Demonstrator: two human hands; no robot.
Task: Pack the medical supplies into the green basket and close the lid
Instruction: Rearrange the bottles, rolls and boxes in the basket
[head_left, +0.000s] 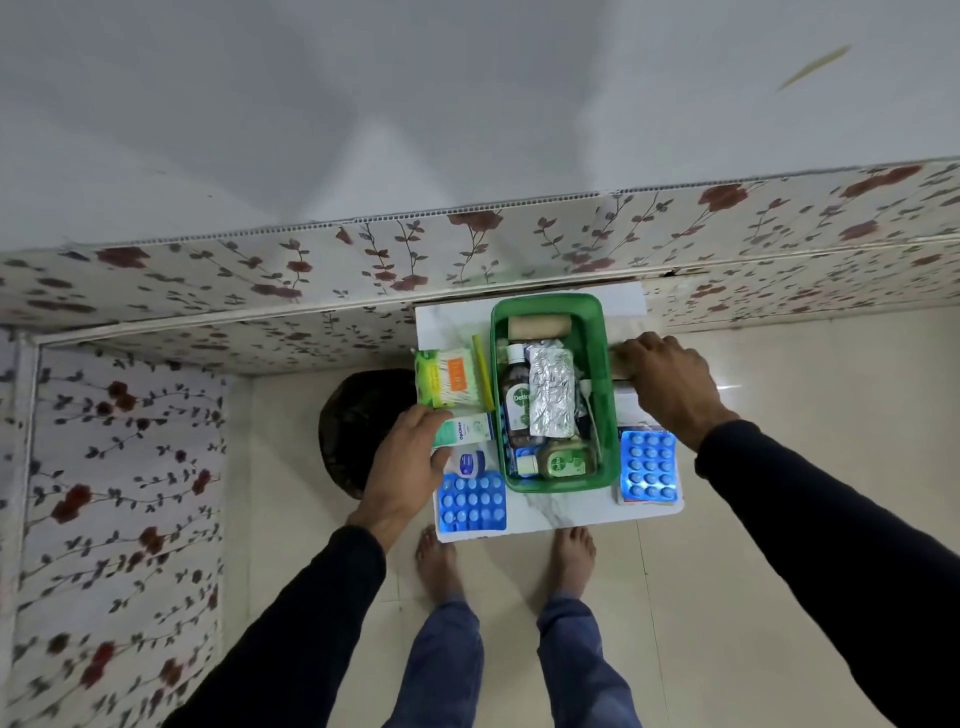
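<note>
The green basket (607, 410) stands on a small white marble table (550, 509). Inside lie a tan bandage roll (538, 327), a silver blister strip (551, 397) and brown Dettol bottles (519, 402). My left hand (410, 462) grips a small white and green box (465, 430) left of the basket. My right hand (667, 387) closes on a tan roll (621, 361) right of the basket. A cotton bud pack (447, 383), a yellow stick (482, 376), a small blue-lidded jar (470, 462) and two blue tablet strips (471, 503) (649, 465) lie on the table.
A dark round object (358, 426) sits on the floor left of the table. My bare feet (436, 561) stand at the table's near edge. Floral panels (260, 280) line the wall behind and to the left. No lid is visible.
</note>
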